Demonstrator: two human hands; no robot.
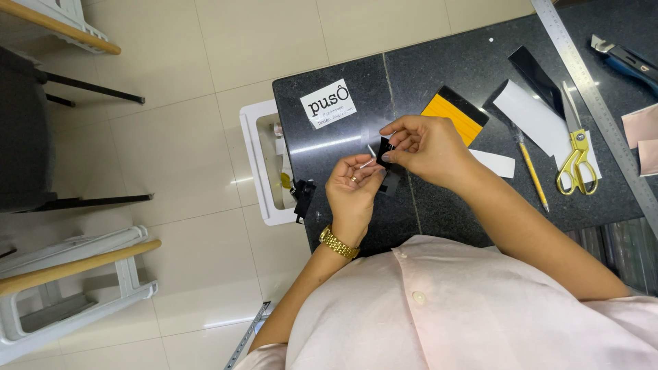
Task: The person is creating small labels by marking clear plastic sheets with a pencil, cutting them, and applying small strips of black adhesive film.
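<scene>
My left hand (354, 188), with a ring and a gold wristwatch, pinches a thin white strip at its fingertips above the black stone table (473, 62). My right hand (426, 144) meets it from the right, fingers closed on a small black piece (384, 149) with a clear film edge. Both hands touch the same small piece between them. A yellow-and-black squeegee card (454, 113) lies just beyond my right hand.
On the table lie a white label card (328, 104), white paper strips (531, 116), a black strip (536, 72), gold scissors (574, 154), a pencil (531, 168), a long metal ruler (596, 103), a blue utility knife (627, 62) and pink pieces (643, 133). A white bin (264, 164) and white stools (68, 274) stand on the tiled floor at left.
</scene>
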